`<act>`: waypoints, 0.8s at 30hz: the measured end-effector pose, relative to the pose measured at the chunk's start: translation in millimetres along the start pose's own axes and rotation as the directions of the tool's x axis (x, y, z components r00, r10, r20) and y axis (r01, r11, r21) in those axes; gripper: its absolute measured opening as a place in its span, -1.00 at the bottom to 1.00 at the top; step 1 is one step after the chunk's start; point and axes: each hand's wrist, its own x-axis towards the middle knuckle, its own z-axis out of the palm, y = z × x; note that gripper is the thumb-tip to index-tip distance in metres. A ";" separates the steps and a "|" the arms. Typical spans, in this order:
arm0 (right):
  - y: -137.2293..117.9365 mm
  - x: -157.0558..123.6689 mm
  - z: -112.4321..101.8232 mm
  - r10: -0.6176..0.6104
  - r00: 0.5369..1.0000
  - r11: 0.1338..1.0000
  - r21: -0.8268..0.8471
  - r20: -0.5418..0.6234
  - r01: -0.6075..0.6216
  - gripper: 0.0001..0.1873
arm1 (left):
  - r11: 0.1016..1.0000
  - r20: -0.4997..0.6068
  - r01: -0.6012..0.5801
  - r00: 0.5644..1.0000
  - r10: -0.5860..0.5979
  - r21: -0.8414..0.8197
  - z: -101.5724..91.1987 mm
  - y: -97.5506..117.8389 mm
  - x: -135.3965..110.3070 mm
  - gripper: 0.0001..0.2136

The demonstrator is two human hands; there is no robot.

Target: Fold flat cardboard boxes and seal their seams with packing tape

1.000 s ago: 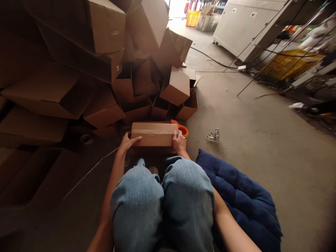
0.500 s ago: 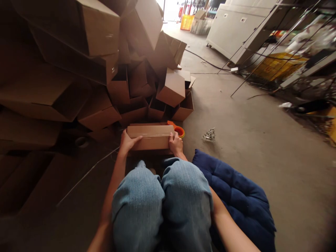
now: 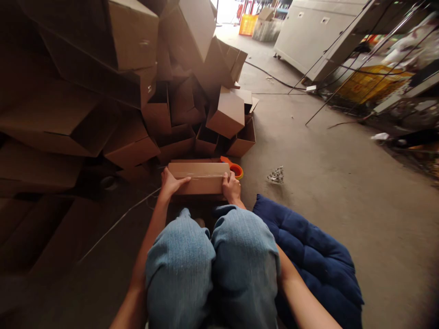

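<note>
A closed, flat cardboard box (image 3: 199, 178) lies in front of my knees, with clear tape running lengthwise along its top. My left hand (image 3: 170, 183) grips its left end, fingers spread over the top. My right hand (image 3: 231, 187) holds the right end. Just behind that corner sits an orange tape dispenser (image 3: 235, 170) with a roll of tape, partly hidden by the box. Under the box a further piece of cardboard shows at the edges.
A large heap of unfolded and open cardboard boxes (image 3: 137, 91) rises ahead and to the left. A navy cushion (image 3: 308, 246) lies to the right of my knees. Crumpled plastic (image 3: 276, 175) rests on the concrete floor (image 3: 325, 137). White cabinets and wire racks stand far right.
Both hands stay on the box, which has barely moved. The whole view has shifted only slightly as my head moved.
</note>
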 end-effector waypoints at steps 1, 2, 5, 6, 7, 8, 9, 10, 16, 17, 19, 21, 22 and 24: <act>-0.4 -0.2 -0.3 0.001 1.000 1.000 0.000 0.000 -0.001 -0.50 | 1.000 -0.005 0.011 1.000 -0.011 0.006 0.2 1.3 -1.0 0.05; -0.8 -0.4 -0.5 0.001 1.000 1.000 0.001 0.000 -0.001 -0.50 | 1.000 -0.010 0.017 1.000 -0.017 0.012 0.5 2.7 -2.0 0.08; -1.8 -0.7 -1.0 0.000 1.000 1.000 0.008 -0.005 0.000 -0.52 | 0.999 -0.023 0.012 1.000 -0.011 0.035 2.3 6.4 -4.4 0.14; -2.0 -0.7 -1.2 0.000 1.000 1.000 0.010 -0.006 0.000 -0.53 | 0.999 -0.027 0.015 1.000 -0.014 0.049 3.0 7.3 -4.9 0.16; -2.2 -0.6 -1.2 -0.001 1.000 1.000 0.011 -0.008 0.001 -0.54 | 0.998 -0.029 0.022 0.999 -0.020 0.065 3.7 7.9 -5.3 0.17; -2.2 -0.6 -1.3 -0.001 1.000 1.000 0.011 -0.010 0.001 -0.54 | 0.996 -0.031 0.028 0.999 -0.025 0.082 4.4 8.2 -5.5 0.19; -2.1 -0.5 -1.2 -0.003 1.000 1.000 0.010 -0.011 0.003 -0.55 | 0.995 -0.035 0.029 0.999 -0.026 0.098 5.1 8.5 -5.7 0.21; -1.8 -0.4 -1.1 -0.005 1.000 1.000 0.007 -0.012 0.005 -0.55 | 0.993 -0.043 0.027 0.999 -0.022 0.113 5.7 8.6 -5.8 0.24; 0.9 0.3 0.6 -0.011 1.000 1.000 -0.023 -0.009 0.011 -0.51 | 0.982 -0.122 -0.014 0.992 0.037 0.189 7.1 13.3 -10.1 0.39; 1.1 0.5 1.0 -0.013 1.000 1.000 -0.024 -0.008 0.013 -0.50 | 0.979 -0.131 -0.027 0.990 0.054 0.200 7.5 15.4 -11.6 0.38; 1.4 0.9 1.7 -0.017 1.000 1.000 -0.022 -0.009 0.017 -0.50 | 0.974 -0.129 -0.040 0.989 0.071 0.224 9.1 20.4 -15.0 0.36; 1.6 1.3 2.6 -0.020 1.000 1.000 -0.017 -0.016 0.020 -0.51 | 0.966 -0.107 -0.036 0.992 0.065 0.257 11.8 25.8 -18.0 0.35; 1.7 1.5 3.0 -0.022 1.000 1.000 -0.014 -0.020 0.022 -0.51 | 0.959 -0.097 -0.029 0.993 0.059 0.283 13.4 28.3 -19.4 0.35; 2.1 2.1 3.9 -0.026 0.999 1.000 -0.008 -0.027 0.025 -0.52 | 0.938 -0.085 -0.027 0.995 0.059 0.346 16.6 32.9 -21.7 0.34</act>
